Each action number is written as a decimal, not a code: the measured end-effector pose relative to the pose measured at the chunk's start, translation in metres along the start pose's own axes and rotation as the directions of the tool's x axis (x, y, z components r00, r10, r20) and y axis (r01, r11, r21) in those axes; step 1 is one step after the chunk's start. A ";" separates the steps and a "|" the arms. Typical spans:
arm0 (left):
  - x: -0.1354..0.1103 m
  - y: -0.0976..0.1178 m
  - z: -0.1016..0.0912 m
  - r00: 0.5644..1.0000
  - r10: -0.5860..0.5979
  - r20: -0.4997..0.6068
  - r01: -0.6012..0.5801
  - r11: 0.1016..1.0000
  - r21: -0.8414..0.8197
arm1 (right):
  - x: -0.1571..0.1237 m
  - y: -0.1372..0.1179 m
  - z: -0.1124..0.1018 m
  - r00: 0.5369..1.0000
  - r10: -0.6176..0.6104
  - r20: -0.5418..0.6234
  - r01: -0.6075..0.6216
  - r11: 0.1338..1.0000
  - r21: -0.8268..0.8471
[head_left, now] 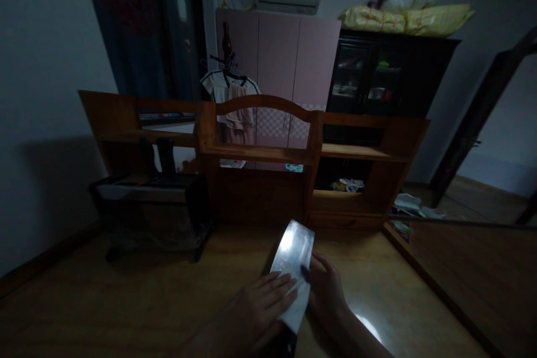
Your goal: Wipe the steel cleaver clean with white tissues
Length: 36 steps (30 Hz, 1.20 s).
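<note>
We hold the cleaver point(296, 240) between our two hands, its black handle point(288, 342) just below them; our left hand point(266, 305) lies nearly flat over a white cloth point(299, 303) on the blade, though we cannot tell whether it grips; our right hand point(327, 288) is closed on the blade's right edge. Beyond our left hand, farther left, stands a dark rack point(146, 218) with two upright handles point(166, 155); ahead of both hands rises a wooden shelf unit point(260, 154).
</note>
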<state>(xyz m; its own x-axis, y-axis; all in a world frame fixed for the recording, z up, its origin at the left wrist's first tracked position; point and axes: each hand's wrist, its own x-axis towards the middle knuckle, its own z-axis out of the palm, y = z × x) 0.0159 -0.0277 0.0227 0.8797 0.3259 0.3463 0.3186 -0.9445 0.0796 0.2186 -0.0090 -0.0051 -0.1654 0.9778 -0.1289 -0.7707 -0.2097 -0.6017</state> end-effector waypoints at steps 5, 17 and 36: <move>-0.001 0.000 -0.001 1.000 0.007 -0.014 -0.007 1.000 0.006 | -0.001 -0.001 0.002 0.987 0.131 0.088 -0.134 0.991 0.023; -0.010 -0.016 0.020 0.941 -0.219 -0.260 0.281 0.930 0.235 | -0.003 0.002 0.008 0.996 0.056 0.070 -0.062 0.994 0.090; -0.002 -0.009 0.014 0.990 -0.124 -0.068 0.129 0.989 0.071 | -0.003 0.001 0.006 0.996 0.071 0.054 -0.075 0.994 0.078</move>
<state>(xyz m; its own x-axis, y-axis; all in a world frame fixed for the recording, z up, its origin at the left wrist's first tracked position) 0.0165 -0.0195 0.0084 0.8072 0.4370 0.3968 0.4536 -0.8894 0.0568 0.2152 -0.0122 -0.0008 -0.2525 0.9590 -0.1284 -0.8015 -0.2816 -0.5274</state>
